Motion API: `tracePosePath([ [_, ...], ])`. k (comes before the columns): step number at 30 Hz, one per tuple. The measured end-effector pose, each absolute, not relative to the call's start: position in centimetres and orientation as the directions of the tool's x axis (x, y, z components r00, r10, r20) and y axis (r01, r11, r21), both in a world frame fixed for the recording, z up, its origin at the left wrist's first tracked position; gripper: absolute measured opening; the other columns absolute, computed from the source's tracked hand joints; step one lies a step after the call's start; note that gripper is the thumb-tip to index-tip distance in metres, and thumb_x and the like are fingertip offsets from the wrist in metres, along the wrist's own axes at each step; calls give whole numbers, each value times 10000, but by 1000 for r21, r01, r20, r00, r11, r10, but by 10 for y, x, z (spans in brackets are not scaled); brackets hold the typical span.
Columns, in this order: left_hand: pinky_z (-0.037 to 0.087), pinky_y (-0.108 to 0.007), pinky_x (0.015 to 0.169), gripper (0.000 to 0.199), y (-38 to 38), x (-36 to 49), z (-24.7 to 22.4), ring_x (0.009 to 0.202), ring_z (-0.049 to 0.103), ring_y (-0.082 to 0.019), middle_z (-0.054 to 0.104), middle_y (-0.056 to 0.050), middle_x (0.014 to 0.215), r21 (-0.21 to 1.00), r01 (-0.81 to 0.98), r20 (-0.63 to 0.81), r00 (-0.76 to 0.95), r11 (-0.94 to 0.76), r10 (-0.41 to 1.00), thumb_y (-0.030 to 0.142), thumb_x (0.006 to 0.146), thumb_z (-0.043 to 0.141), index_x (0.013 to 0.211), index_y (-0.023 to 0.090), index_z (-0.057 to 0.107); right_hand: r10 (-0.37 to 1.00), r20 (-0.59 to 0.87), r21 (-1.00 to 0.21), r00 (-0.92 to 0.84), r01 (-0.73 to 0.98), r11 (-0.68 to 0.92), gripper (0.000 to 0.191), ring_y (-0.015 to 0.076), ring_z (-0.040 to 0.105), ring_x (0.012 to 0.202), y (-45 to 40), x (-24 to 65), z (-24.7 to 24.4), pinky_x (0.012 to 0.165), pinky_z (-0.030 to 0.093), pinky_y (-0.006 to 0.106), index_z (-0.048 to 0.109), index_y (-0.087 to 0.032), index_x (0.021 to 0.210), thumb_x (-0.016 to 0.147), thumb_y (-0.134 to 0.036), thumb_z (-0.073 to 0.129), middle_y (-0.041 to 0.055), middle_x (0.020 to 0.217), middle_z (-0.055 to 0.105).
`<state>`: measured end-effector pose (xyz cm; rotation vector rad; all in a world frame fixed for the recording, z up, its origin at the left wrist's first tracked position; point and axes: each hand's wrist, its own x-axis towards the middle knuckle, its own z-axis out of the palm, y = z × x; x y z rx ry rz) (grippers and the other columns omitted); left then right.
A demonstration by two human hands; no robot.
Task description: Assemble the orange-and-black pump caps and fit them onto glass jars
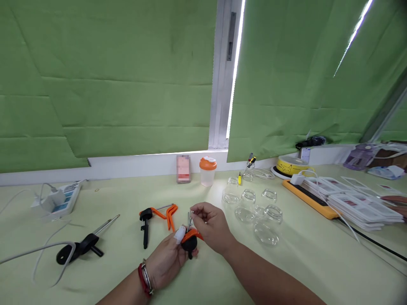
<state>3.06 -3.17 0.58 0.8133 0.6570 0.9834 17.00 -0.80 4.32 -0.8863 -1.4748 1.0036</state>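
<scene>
1. The left hand held the black-and-orange device from below, fingers wrapped around its dark body; this grip probably steadied it while leaving the upper end reachable.
2. The right hand was narrowed to a fingertip pinch at the top of the thin metal part, which rose from the device. A pinch seemed chosen for fine control, since a fuller grip would have covered that small end.
3. The device was above the bench, close in front of the person, likely so both hands could meet on it comfortably.
4. The similar orange-and-black piece lay left of the hands, and the black tool farther left, both seemingly within reach.
5. The glass jars stood grouped to the right, beyond the right forearm, which probably left the hands elbow room.
</scene>
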Motion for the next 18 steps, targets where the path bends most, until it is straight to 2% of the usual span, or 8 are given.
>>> tracePosePath([
  [5,399,-343,703,355,-34,33,9,673,527,-172,565,-49,745,832,-457,-116,412,315,904,492,828,514,809,151,608,950,254,-967,-182,-27,253,173,101,533,560,-4,168,35,568,482,238,622,-157,865,735,-266,588,-22,630,548],
  [12,398,-348,684,465,-36,35,13,687,521,-180,574,-72,770,859,-416,-94,442,297,892,585,780,516,832,136,626,922,306,-936,-238,103,337,179,92,490,568,-5,168,29,564,446,218,660,-161,869,750,-255,565,-17,634,533],
  [18,391,-333,694,386,-34,33,8,687,497,-164,544,-40,749,834,-441,-124,435,331,892,537,790,543,814,160,617,914,314,-929,-257,115,351,165,85,468,552,-2,173,28,571,441,218,653,-156,851,753,-254,563,-28,614,516],
])
